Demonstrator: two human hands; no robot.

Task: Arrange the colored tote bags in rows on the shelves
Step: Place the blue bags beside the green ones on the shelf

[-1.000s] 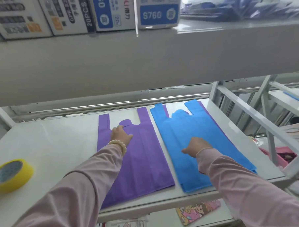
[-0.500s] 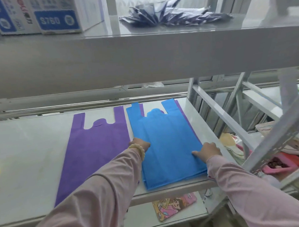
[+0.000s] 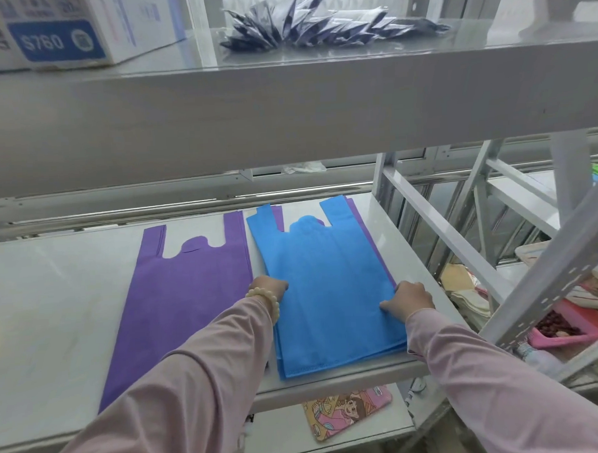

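A stack of blue tote bags (image 3: 327, 276) lies flat on the white shelf (image 3: 54, 305), with a purple bag's edge showing beneath it along the right side. Beside it on the left lies a purple tote bag (image 3: 184, 299), handles toward the back. My left hand (image 3: 267, 286), wearing a bead bracelet, grips the blue stack's left edge with curled fingers. My right hand (image 3: 408, 298) grips the stack's right edge. Both sleeves are pink.
The upper shelf (image 3: 285, 100) hangs close overhead, carrying a white box (image 3: 59, 34) and dark packets (image 3: 316, 27). Metal braces (image 3: 445, 240) stand right of the shelf. A cartoon-printed pouch (image 3: 347, 412) lies on the shelf below. Pink items (image 3: 562, 328) sit at lower right.
My left hand left the purple bag and went to the blue stack's left edge. My right hand slid to the stack's right edge. The view swung right, so the yellow tape is nearly out of frame.
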